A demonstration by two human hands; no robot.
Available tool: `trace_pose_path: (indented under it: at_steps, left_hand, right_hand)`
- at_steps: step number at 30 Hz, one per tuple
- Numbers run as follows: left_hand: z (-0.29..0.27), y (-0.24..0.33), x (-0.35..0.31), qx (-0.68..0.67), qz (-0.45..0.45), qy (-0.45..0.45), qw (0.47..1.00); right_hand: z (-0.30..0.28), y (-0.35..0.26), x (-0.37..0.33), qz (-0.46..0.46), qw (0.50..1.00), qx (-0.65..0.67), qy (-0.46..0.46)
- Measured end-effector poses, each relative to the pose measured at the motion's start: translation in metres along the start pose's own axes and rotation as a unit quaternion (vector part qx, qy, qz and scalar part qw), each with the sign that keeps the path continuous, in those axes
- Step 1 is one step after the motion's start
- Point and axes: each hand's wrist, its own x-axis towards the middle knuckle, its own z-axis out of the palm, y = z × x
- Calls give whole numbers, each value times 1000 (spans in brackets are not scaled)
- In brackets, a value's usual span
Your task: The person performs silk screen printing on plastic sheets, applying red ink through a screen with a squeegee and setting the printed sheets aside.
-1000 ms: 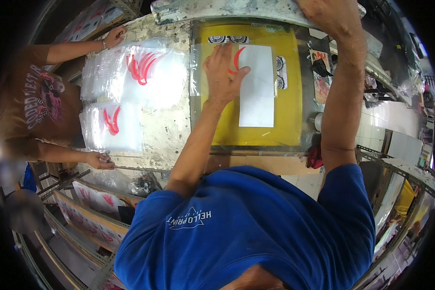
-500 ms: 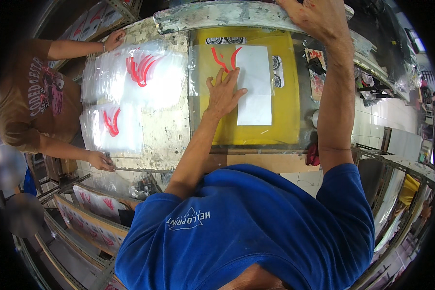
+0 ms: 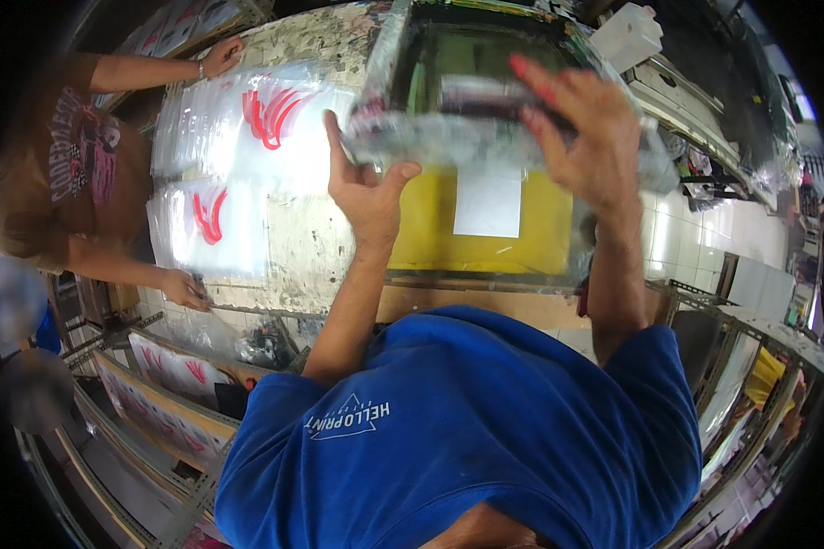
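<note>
A printing screen frame (image 3: 439,137), its rim wrapped in smeared clear film, hangs tilted over the yellow board (image 3: 421,220). Part of a white paper sheet (image 3: 487,201) shows on the board below the frame; the rest is covered. My left hand (image 3: 366,192) is at the frame's near left corner, thumb and forefinger spread apart, other fingers partly hidden. Over the frame's right side, my right hand (image 3: 590,133) is blurred, its red-stained fingers stretched out and apart. Left of its fingertips a pale and dark bar-like thing (image 3: 481,94) lies inside the frame, too blurred to name.
Clear plastic sheets with red curved prints (image 3: 270,119) lie stacked on the paint-spotted table (image 3: 307,247), with a smaller stack (image 3: 211,220) nearer. A co-worker (image 3: 82,174) stands at the left, hands on the table edge. Racks (image 3: 156,412) hold printed boards at the lower left.
The screen frame has come down over the board, covering the red-marked piece and the paper's far part. My left hand has left the paper, moving left; my right hand has come nearer.
</note>
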Motion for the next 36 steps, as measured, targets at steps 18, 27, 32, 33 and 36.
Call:
trace_pose_path:
  at_steps: [18,27,32,33,36]
  left_hand:
    - [-105,-94,-74,538,88,-96,833]
    - [-104,-89,-79,536,77,-90,836]
    - [-103,-95,-82,494,75,-80,862]
    - [-102,-96,-82,484,58,-81,870]
    - [-96,-87,-80,465,101,-51,878]
  right_hand:
    - [164,36,-94,138,969,-6,-203]
    - [244,173,11,30,994,-37,-101]
    - [256,226,49,36,994,0,-104]
    - [256,228,52,44,991,17,-123]
    - [213,190,58,165,972,72,-148]
